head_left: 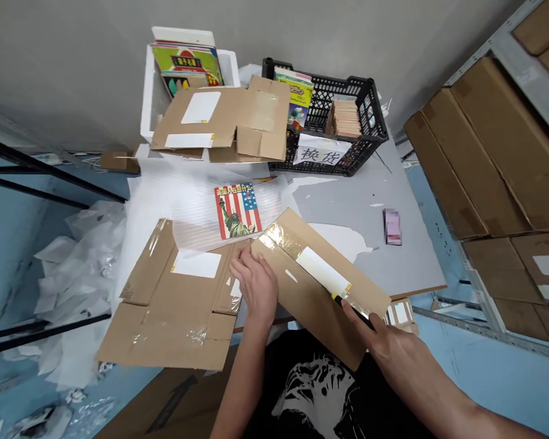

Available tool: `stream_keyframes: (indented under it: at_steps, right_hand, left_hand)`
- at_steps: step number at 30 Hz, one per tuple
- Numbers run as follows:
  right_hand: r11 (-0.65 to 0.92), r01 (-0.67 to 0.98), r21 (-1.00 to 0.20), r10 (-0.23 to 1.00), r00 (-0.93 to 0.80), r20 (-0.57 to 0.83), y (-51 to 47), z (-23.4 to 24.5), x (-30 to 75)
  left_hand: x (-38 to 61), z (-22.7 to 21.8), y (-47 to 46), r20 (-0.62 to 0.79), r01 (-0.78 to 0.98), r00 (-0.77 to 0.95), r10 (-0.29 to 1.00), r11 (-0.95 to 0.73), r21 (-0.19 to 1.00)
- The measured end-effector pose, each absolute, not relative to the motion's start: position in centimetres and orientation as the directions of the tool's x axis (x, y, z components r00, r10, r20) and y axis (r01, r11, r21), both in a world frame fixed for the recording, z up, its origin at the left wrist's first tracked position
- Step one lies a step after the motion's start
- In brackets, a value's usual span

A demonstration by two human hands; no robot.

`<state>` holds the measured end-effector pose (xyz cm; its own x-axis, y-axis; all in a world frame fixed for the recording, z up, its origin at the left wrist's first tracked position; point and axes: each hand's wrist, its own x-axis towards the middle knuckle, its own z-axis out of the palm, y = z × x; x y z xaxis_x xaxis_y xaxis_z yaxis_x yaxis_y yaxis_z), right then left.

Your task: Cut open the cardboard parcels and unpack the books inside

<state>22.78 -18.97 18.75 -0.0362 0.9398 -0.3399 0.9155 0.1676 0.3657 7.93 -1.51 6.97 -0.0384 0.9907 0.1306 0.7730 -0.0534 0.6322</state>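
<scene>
A taped cardboard parcel (318, 286) with a white label lies tilted at the table's near edge. My left hand (255, 281) presses its fingers closed on the parcel's left end. My right hand (393, 344) grips a box cutter (353, 310) with a yellow tip, its tip touching the taped seam beside the label. A flattened cardboard box (174, 311) lies to the left of my left hand. A book with a flag and statue cover (237, 210) rests on white foam sheeting just beyond.
A black crate (368, 116) with books and a white foam box (158, 103) stand at the back, with flattened cardboard (224, 122) across them. A phone (392, 226) lies on the grey table (393, 256). Stacked cartons (485, 158) fill shelves on the right. Crumpled wrapping (68, 274) litters the floor left.
</scene>
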Motion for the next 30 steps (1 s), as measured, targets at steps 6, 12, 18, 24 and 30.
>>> stream_keyframes:
  at_steps: [6, 12, 18, 24, 30]
  right_hand:
    - [0.115, 0.941, 0.319, 0.927, 0.013, -0.375, -23.4, 19.1, 23.9]
    - [0.026, 0.954, 0.299, 0.931, 0.086, -0.355, -27.4, 19.2, 24.8]
    - [-0.047, 0.957, 0.287, 0.910, 0.159, -0.384, -29.4, 19.1, 24.6]
    - [-0.141, 0.980, 0.144, 0.920, 0.183, -0.347, -31.9, 19.8, 25.8]
    - [-0.655, 0.601, -0.457, 0.747, 0.606, -0.274, -35.0, 18.0, 29.1]
  left_hand:
    - [7.9, 6.8, -1.2, 0.131, 0.779, -0.021, 0.991, -0.066, 0.624]
    - [7.8, 6.8, -0.9, 0.140, 0.788, -0.003, 0.990, -0.084, 0.609]
    - [7.8, 6.8, -0.6, 0.165, 0.826, 0.034, 0.986, -0.121, 0.550]
    - [7.6, 6.8, -0.2, 0.174, 0.866, 0.081, 0.981, -0.156, 0.475]
    - [7.3, 6.8, 0.0, 0.184, 0.863, 0.109, 0.977, -0.184, 0.471]
